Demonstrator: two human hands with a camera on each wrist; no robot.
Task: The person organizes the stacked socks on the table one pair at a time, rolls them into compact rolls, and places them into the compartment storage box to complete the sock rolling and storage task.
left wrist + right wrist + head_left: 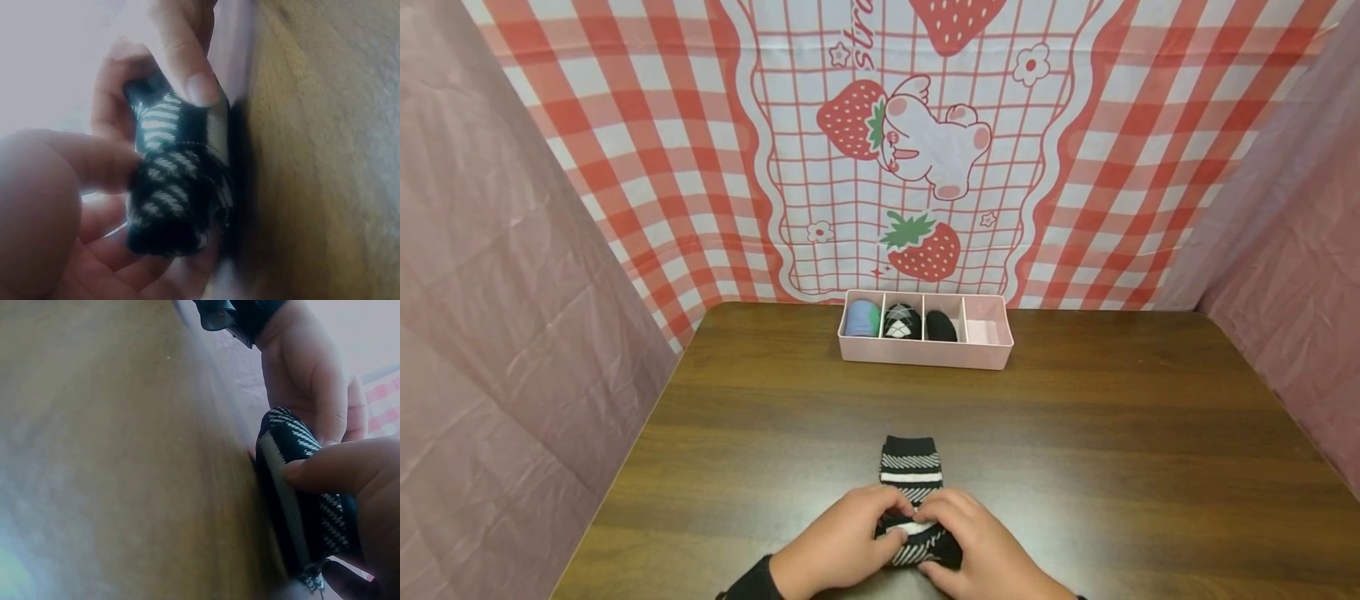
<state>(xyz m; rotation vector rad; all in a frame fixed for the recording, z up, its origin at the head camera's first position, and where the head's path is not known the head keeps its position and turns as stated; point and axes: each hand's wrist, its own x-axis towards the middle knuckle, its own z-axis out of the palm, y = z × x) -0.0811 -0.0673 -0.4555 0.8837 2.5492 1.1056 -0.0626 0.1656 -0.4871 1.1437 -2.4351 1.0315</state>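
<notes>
A black sock [912,465] with white and grey stripes lies on the table near its front edge, its cuff pointing away from me. The near end is folded over into a thick bundle. My left hand [846,533] grips this bundle from the left, thumb on the near side and fingers over the top. From the right, my right hand [981,537] holds the same bundle, fingertips close to those of the left. In the left wrist view the rolled sock [169,169] sits between both hands. The right wrist view shows the right thumb pressing on the sock [290,481].
At the back of the brown wooden table [760,400] stands a pink divided box [925,353]. From the left, its compartments hold a blue and green rolled sock [861,318], an argyle one [902,322] and a black one [940,327]. A strawberry-print cloth [700,167] hangs behind.
</notes>
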